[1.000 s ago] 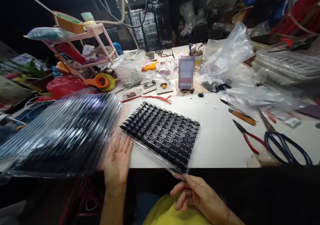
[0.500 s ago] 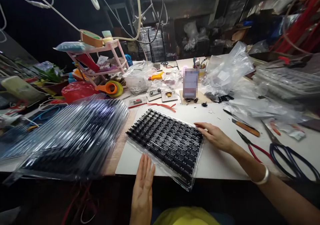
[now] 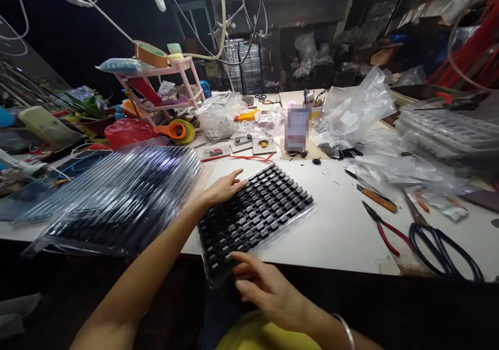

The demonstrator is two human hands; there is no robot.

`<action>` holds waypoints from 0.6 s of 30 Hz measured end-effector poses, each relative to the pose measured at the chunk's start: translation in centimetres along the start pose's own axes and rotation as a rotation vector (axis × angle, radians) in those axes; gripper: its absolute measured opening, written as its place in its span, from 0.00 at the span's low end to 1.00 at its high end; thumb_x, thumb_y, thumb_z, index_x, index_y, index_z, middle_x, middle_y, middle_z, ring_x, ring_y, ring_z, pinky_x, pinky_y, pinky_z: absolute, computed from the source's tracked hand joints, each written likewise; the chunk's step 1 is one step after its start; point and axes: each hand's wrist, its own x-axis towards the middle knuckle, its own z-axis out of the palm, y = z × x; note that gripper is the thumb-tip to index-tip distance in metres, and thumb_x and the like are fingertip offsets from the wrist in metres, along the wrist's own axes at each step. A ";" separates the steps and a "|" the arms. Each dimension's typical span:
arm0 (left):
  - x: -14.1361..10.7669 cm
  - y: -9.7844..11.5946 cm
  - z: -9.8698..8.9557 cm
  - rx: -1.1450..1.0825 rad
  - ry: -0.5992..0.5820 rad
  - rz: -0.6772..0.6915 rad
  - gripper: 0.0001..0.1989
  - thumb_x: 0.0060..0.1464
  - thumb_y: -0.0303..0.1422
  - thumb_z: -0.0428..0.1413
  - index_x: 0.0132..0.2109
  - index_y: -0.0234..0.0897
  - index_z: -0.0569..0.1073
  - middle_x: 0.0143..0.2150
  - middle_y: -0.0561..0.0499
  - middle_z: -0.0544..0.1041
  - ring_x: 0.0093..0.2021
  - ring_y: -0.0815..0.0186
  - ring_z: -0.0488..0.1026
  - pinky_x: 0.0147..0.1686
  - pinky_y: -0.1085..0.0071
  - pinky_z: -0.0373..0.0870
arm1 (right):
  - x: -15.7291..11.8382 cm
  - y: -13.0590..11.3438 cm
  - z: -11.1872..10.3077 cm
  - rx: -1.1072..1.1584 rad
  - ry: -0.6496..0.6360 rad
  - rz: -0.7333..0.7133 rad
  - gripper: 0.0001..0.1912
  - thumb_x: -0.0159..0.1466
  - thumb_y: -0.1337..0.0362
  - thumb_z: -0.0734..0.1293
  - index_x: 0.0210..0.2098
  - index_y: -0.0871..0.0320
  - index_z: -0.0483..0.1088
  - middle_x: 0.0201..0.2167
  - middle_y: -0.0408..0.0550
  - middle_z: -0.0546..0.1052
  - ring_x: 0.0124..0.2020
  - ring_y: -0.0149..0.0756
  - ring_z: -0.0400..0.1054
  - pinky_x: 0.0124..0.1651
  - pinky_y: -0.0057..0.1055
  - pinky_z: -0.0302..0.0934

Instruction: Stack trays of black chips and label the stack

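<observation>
A clear plastic tray (image 3: 265, 210) filled with rows of small black parts lies at an angle on the white table, its near corner over the front edge. My left hand (image 3: 226, 187) reaches across to its far left side, fingers apart, fingertips at the rim. Near the tray's front edge is my right hand (image 3: 268, 290), with its fingers apart and curved and the index fingertip at the black parts. Neither hand grips anything that shows. Left of the tray lies a stack of clear plastic trays (image 3: 128, 199), some with black contents.
Red-handled pliers (image 3: 390, 230), large scissors (image 3: 440, 246) and an orange-handled knife (image 3: 377, 198) lie at the right. Behind are a phone-like screen (image 3: 297, 128), plastic bags (image 3: 360, 108) and a pink rack (image 3: 171, 69). Cables hang above.
The tray has turned on the table. My left hand has moved from the near side to its far left edge; my right hand has come from the far right corner to the near side.
</observation>
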 end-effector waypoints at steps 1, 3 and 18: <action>1.2 0.6 0.6 0.008 -0.030 0.021 0.35 0.48 0.44 0.60 0.61 0.33 0.64 0.52 0.38 0.75 0.53 0.51 0.71 0.55 0.58 0.59 | 0.5 0.1 0.9 0.004 -0.003 -0.022 0.27 0.63 0.58 0.64 0.61 0.51 0.59 0.51 0.52 0.69 0.47 0.41 0.67 0.42 0.34 0.67; 2.5 2.0 1.8 0.019 -0.075 0.058 0.34 0.49 0.43 0.59 0.60 0.30 0.65 0.50 0.37 0.76 0.51 0.50 0.72 0.55 0.58 0.60 | 0.6 -0.3 1.6 -0.007 -0.047 -0.077 0.28 0.63 0.60 0.64 0.62 0.50 0.58 0.56 0.52 0.66 0.50 0.42 0.66 0.43 0.34 0.67; -13.4 -5.8 1.1 -0.574 0.630 -0.166 0.27 0.49 0.42 0.61 0.55 0.36 0.70 0.43 0.43 0.79 0.35 0.67 0.75 0.39 0.74 0.68 | -5.4 -0.4 -14.4 -0.458 0.866 0.007 0.24 0.61 0.46 0.62 0.51 0.52 0.69 0.45 0.50 0.77 0.47 0.46 0.70 0.54 0.44 0.62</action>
